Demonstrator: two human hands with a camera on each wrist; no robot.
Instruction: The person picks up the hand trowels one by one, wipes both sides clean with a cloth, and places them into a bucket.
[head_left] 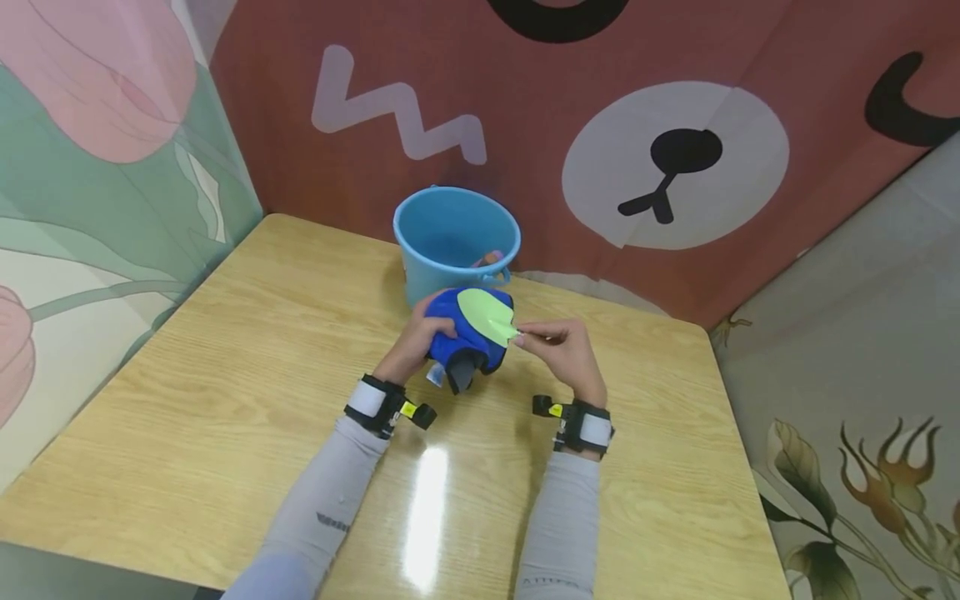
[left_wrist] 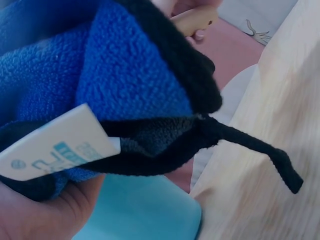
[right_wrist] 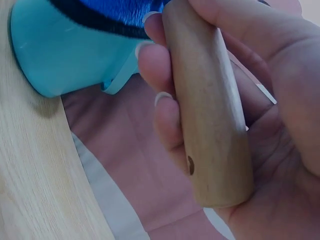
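My left hand [head_left: 412,342] grips a bunched blue fleece cloth [head_left: 442,337] with black edging. In the left wrist view, the cloth shows a white printed label [left_wrist: 60,147] and a thin black strap [left_wrist: 260,147]. The right hand [head_left: 562,354] holds a small trowel by its wooden handle [right_wrist: 207,110], with the fingers curled round it. The trowel's light green blade [head_left: 486,315] lies against the cloth, its tip toward the upper left. Part of the cloth is hidden beneath the blade.
Just behind the hands, a light blue bucket [head_left: 420,271] stands on the wooden table [head_left: 262,358], with something orange and pinkish [head_left: 489,258] inside. A red printed curtain [head_left: 525,117] hangs along the table's back edge. Each wrist wears a strapped camera.
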